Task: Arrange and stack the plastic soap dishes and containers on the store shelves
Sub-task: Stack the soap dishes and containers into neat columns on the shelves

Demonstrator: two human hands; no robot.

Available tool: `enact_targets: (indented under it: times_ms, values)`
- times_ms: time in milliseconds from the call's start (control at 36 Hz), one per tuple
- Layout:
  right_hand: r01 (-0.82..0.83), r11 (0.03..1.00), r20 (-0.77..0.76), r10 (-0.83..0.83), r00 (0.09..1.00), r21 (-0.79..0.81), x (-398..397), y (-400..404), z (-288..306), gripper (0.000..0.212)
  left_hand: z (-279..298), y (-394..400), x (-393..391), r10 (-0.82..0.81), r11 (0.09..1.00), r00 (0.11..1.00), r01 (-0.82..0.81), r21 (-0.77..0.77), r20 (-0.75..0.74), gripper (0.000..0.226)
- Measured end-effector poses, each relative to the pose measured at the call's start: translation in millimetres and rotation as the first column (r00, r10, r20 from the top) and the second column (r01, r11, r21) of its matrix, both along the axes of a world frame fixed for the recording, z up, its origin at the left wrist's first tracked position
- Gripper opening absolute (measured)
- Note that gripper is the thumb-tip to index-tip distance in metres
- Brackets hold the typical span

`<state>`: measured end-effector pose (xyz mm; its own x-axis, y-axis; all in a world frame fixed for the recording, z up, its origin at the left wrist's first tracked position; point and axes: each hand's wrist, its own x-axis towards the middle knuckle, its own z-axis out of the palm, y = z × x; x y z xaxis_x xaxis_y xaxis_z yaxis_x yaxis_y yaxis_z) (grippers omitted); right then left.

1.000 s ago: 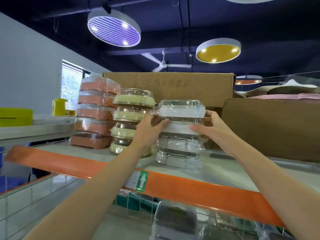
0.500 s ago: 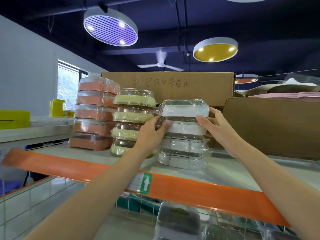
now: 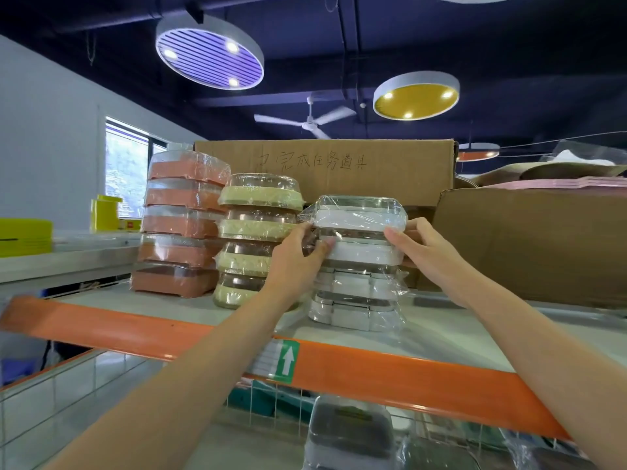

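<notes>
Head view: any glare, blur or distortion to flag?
Head view: glare on the wrap of the white stack; ceiling fan blades motion-blurred; wide-angle bending at the orange shelf edge; both hands sharp, left hand, right hand.

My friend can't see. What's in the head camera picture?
Two hands, left hand and right hand, hold the sides of a stack of white soap dishes on an orange-edged shelf. Beside it stand a cream stack and a terracotta stack.
</notes>
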<state>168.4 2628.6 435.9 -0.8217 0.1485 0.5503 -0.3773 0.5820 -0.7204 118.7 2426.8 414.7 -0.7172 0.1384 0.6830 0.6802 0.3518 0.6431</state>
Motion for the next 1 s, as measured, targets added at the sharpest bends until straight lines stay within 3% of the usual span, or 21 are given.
enact_targets:
  times_ms: [222, 528, 694, 750, 861, 1000]
  values:
    - [-0.067, 0.997, 0.088, 0.064, 0.994, 0.040, 4.8, -5.0, 0.3, 0.066, -0.6, -0.3, 0.7, -0.036, 0.999, 0.998, 0.035, 0.020, 0.048, 0.064]
    - [0.011, 0.995, 0.093, -0.020, 0.995, 0.099, 7.9, -6.4, 0.3, 0.078, -0.9, 0.2, 4.0, -0.034, 0.999, 0.997, 0.035, -0.005, 0.066, 0.065]
    - [0.124, 0.982, 0.077, -0.136, 0.988, 0.139, 20.5, -2.9, -2.3, 0.111, 3.6, -12.5, 16.4, 0.033, 0.993, 0.996, -0.023, -0.115, 0.084, 0.064]
    - [0.176, 0.970, 0.020, -0.182, 0.983, 0.170, 26.7, -2.8, -4.4, 0.104, 2.9, -18.8, 22.2, 0.064, 0.988, 0.995, -0.053, -0.144, 0.076, 0.058]
    - [0.342, 0.860, -0.223, -0.274, 0.935, 0.379, 49.9, -12.5, -13.4, 0.081, -5.4, -30.8, 38.1, 0.148, 0.952, 0.982, -0.173, -0.251, -0.117, 0.049]
    - [0.419, 0.695, -0.519, -0.077, 0.851, 0.585, 88.0, -39.0, -40.4, 0.053, -29.5, -39.8, 79.6, 0.153, 0.883, 0.874, -0.330, -0.333, -0.461, 0.028]
